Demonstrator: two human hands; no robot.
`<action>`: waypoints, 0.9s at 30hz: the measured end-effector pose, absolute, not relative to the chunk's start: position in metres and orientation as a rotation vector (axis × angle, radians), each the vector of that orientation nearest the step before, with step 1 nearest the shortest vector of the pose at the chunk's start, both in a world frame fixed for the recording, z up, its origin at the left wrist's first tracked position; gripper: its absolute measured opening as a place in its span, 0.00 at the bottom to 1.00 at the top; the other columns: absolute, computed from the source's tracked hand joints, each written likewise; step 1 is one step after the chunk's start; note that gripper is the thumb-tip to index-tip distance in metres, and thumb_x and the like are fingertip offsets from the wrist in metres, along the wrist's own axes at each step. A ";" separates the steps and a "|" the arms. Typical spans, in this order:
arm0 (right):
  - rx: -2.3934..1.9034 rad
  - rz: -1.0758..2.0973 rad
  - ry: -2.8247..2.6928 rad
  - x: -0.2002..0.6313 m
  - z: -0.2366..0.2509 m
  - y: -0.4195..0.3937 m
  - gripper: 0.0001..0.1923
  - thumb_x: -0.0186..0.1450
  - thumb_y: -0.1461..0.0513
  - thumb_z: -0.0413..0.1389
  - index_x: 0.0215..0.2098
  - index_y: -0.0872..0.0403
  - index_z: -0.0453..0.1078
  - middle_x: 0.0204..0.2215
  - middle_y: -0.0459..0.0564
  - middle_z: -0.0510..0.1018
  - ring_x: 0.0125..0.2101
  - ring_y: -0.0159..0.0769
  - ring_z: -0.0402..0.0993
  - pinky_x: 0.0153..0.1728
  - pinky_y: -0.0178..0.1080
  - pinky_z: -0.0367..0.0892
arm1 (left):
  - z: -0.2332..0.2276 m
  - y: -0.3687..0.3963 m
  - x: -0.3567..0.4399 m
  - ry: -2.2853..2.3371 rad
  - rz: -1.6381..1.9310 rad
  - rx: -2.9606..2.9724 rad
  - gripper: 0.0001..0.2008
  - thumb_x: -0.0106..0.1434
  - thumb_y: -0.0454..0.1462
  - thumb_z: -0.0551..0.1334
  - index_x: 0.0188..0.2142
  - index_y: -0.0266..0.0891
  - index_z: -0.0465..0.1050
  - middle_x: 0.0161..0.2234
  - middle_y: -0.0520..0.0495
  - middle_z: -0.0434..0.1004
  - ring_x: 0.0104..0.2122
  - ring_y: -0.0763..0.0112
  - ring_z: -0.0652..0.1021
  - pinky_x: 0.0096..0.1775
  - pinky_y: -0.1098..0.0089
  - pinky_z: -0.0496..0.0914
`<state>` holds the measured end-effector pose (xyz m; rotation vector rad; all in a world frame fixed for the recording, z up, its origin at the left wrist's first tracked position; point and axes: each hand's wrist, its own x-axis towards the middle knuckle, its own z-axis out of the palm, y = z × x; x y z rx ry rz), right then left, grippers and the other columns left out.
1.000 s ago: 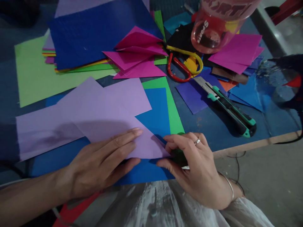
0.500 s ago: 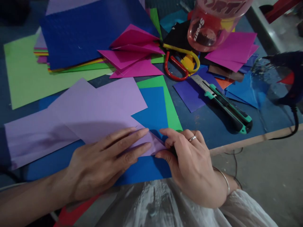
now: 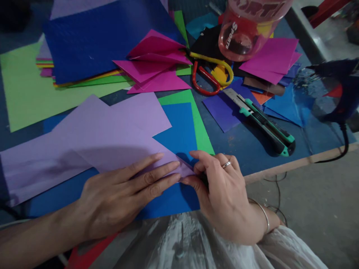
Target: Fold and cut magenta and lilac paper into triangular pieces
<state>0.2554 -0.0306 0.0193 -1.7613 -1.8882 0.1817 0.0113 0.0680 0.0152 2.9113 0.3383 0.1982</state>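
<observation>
A lilac sheet of paper lies across the near part of the table, its right corner narrowing to a folded point. My left hand rests flat on the near edge of this paper, fingers stretched out. At the folded corner, my right hand pinches the paper between thumb and curled fingers; a ring is on one finger. Beneath the lilac paper are a blue sheet and a green sheet. What lies inside my right hand's curled fingers is hidden.
A box cutter with its blade out lies right of the papers. Behind it are red-and-yellow-handled scissors, a clear pink container and magenta papers. A glue gun stands at right. A dark blue sheet tops a paper stack.
My left fingers have slid slightly along the fold toward the paper's right corner. My right hand still pinches that corner. The whole view has shifted a little.
</observation>
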 end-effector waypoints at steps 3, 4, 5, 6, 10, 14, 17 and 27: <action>-1.758 0.166 -1.825 0.256 0.017 -0.029 0.13 0.78 0.58 0.54 0.58 0.53 0.65 0.32 0.46 0.81 0.31 0.39 0.71 0.38 0.43 0.61 | 0.014 0.066 0.012 0.374 0.210 2.933 0.29 0.77 0.33 0.55 0.75 0.44 0.56 0.71 0.51 0.66 0.72 0.61 0.64 0.69 0.61 0.61; -1.762 0.160 -1.814 0.257 0.016 -0.029 0.14 0.77 0.58 0.55 0.58 0.53 0.65 0.33 0.46 0.81 0.31 0.39 0.71 0.38 0.43 0.61 | 0.014 0.066 0.013 0.390 0.207 2.929 0.28 0.78 0.37 0.55 0.75 0.43 0.55 0.71 0.50 0.66 0.72 0.60 0.65 0.68 0.60 0.63; -1.767 0.156 -1.810 0.257 0.016 -0.029 0.15 0.77 0.58 0.56 0.59 0.54 0.65 0.33 0.47 0.82 0.31 0.39 0.71 0.38 0.43 0.61 | 0.014 0.065 0.014 0.407 0.206 2.921 0.28 0.79 0.41 0.55 0.75 0.44 0.54 0.71 0.50 0.67 0.72 0.59 0.65 0.68 0.60 0.64; -1.771 0.151 -1.810 0.257 0.015 -0.028 0.15 0.77 0.57 0.56 0.59 0.54 0.65 0.33 0.47 0.82 0.31 0.39 0.71 0.38 0.43 0.61 | 0.015 0.064 0.015 0.422 0.208 2.912 0.29 0.79 0.44 0.54 0.76 0.44 0.54 0.71 0.51 0.67 0.72 0.58 0.65 0.67 0.61 0.65; -1.788 0.113 -1.838 0.257 0.014 -0.027 0.15 0.78 0.56 0.54 0.58 0.55 0.65 0.31 0.46 0.80 0.31 0.40 0.70 0.38 0.44 0.60 | 0.015 0.064 0.016 0.436 0.244 2.892 0.30 0.79 0.50 0.51 0.76 0.46 0.53 0.69 0.50 0.70 0.71 0.58 0.66 0.64 0.62 0.68; -1.763 0.155 -1.875 0.257 0.019 -0.029 0.14 0.78 0.56 0.53 0.57 0.56 0.67 0.30 0.46 0.80 0.31 0.40 0.70 0.37 0.44 0.59 | 0.018 0.068 0.016 0.431 0.282 2.908 0.27 0.80 0.45 0.53 0.73 0.40 0.61 0.68 0.47 0.72 0.70 0.61 0.68 0.64 0.64 0.68; -1.689 0.235 -1.897 0.258 0.023 -0.034 0.16 0.79 0.53 0.51 0.55 0.57 0.69 0.31 0.46 0.81 0.31 0.38 0.72 0.38 0.43 0.60 | 0.024 0.071 0.018 0.469 0.407 2.926 0.24 0.76 0.38 0.61 0.68 0.36 0.65 0.65 0.42 0.76 0.66 0.63 0.73 0.64 0.65 0.70; -1.612 0.329 -1.894 0.261 0.025 -0.039 0.15 0.77 0.54 0.57 0.35 0.53 0.73 0.32 0.46 0.81 0.34 0.35 0.71 0.39 0.42 0.59 | 0.020 0.062 0.021 1.071 0.550 2.297 0.24 0.71 0.54 0.64 0.60 0.45 0.71 0.49 0.50 0.82 0.42 0.70 0.85 0.44 0.73 0.82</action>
